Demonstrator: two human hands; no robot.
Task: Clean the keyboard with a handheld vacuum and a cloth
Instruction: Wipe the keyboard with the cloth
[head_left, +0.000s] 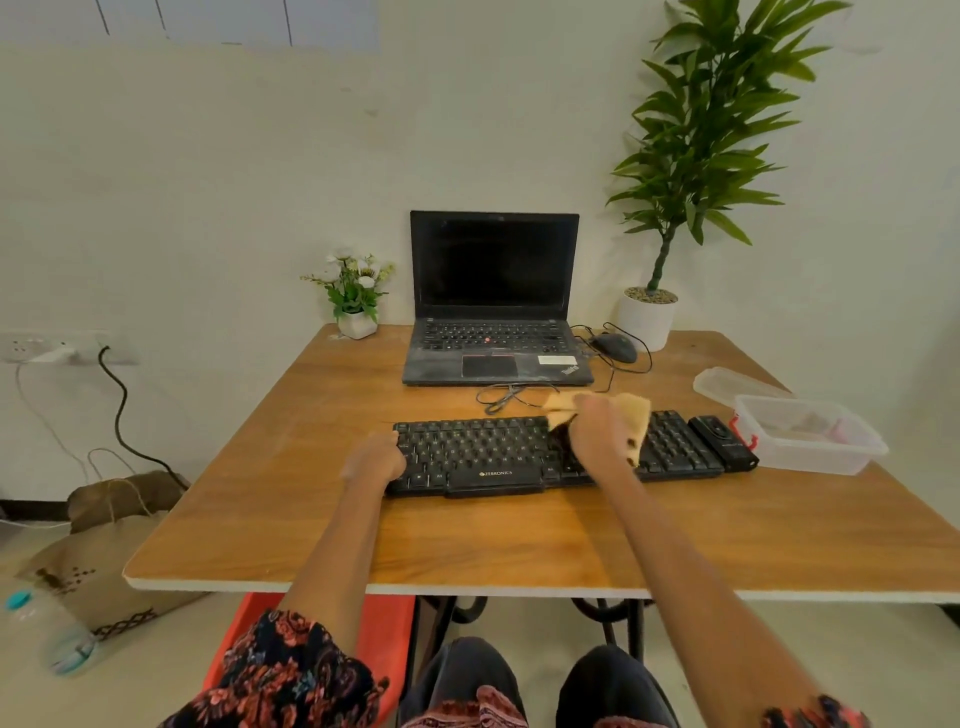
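Observation:
A black keyboard (483, 452) lies across the middle of the wooden table (322, 530). My left hand (375, 460) grips the keyboard's left end. My right hand (597, 431) is closed on a tan cloth (636, 413) and rests on the keys right of centre; the cloth is blurred. A small black handheld vacuum (723, 442) lies on the table, touching the keyboard's right end. Neither hand is on it.
An open laptop (493, 306) stands behind the keyboard, with a wired mouse (615, 347) and loose cables beside it. A clear plastic box (810, 434) and its lid (727, 384) sit at the right. Potted plants (649, 317) (357, 296) stand at the back.

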